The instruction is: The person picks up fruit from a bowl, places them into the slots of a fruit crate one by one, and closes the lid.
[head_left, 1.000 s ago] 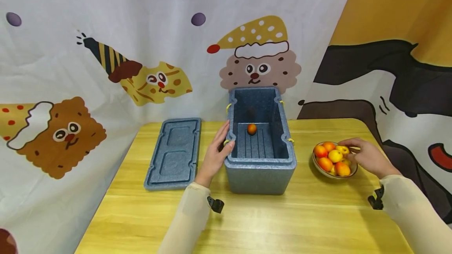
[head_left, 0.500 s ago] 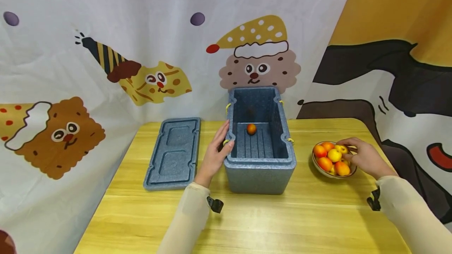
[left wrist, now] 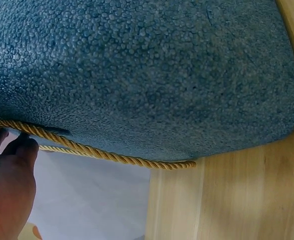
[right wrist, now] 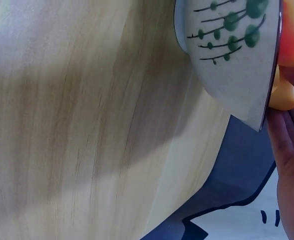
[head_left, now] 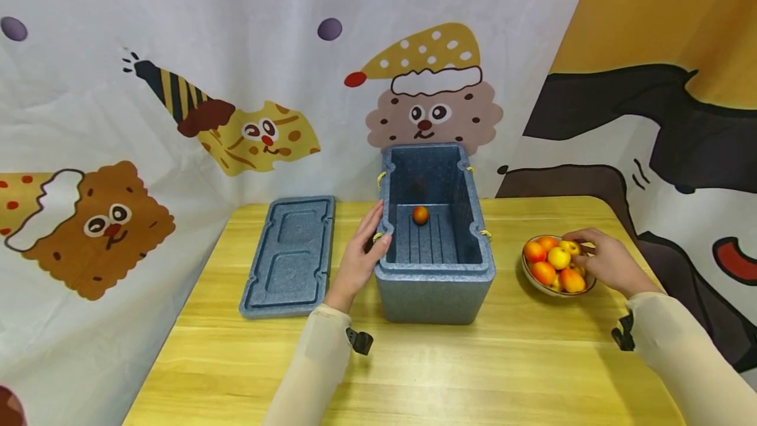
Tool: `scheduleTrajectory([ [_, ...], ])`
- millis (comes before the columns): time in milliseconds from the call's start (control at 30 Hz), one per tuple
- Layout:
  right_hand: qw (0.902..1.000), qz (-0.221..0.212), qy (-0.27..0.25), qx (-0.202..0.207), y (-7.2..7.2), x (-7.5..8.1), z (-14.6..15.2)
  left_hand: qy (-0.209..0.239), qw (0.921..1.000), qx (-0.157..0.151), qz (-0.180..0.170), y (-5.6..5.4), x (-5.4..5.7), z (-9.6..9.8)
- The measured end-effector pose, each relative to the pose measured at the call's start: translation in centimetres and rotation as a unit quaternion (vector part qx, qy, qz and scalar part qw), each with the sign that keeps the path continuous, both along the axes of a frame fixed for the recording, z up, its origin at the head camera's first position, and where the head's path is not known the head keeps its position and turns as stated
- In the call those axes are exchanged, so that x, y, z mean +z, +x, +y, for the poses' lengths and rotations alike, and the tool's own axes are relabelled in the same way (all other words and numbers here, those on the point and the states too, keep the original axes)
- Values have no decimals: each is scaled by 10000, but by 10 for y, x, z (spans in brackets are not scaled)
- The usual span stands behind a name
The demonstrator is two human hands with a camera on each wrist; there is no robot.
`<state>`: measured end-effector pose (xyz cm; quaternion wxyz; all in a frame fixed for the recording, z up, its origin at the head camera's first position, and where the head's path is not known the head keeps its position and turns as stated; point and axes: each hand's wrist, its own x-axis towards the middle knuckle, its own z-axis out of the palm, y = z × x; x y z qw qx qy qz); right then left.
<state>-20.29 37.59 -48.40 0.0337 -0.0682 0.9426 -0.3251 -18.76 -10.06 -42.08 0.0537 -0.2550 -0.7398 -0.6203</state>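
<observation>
The step in hand is judged to be the taking of a piece of fruit from the bowl (right wrist: 232, 75), which is set on the bench (head_left: 408, 373) to the right of the grey box (head_left: 434, 298). A single orange-red fruit (head_left: 420, 215) is seen on the box's ribbed floor; the other fruit in view, orange-red and yellow, is heaped in the bowl. The lid (head_left: 290, 255) is laid flat on the bench, left of the box and apart from it.

The right hand (head_left: 612, 261) is held over the bowl's right side, its fingers (head_left: 584, 235) bent and parted from the thumb, reached about a yellow fruit (head_left: 570, 246) at that edge. Whether that fruit is firmly pinched or merely touched cannot be told, since the fingertips are partly hidden, and in the right wrist view they are cropped.

The left hand (head_left: 357, 265) is rested against the box's left side, with its fingers nearly straight along the outer wall and the thumb laid on the rim, close to a yellow rope (left wrist: 101, 154). Nothing is seen to be gripped by it; the box is probably being steadied.

For the next move, a secure hold and a lift clear of the neighbouring pieces would seem to be called for, so that none is rolled out over the bowl's edge.
</observation>
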Motion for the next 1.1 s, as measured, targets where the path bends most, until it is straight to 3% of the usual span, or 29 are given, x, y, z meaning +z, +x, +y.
scheduleTrajectory([
  [333, 9992, -39, -84, -384, 4, 13, 6, -88, 9999, 68, 28, -2, 3, 1],
  [667, 9954, 299, -331, -845, -1, 32, -4, -126, 9999, 70, 0, 0, 2, -1],
  [1100, 9876, 551, -1114, -962, -22, 86, -50, -37, 9999, 41, -94, 0, 0, 0],
])
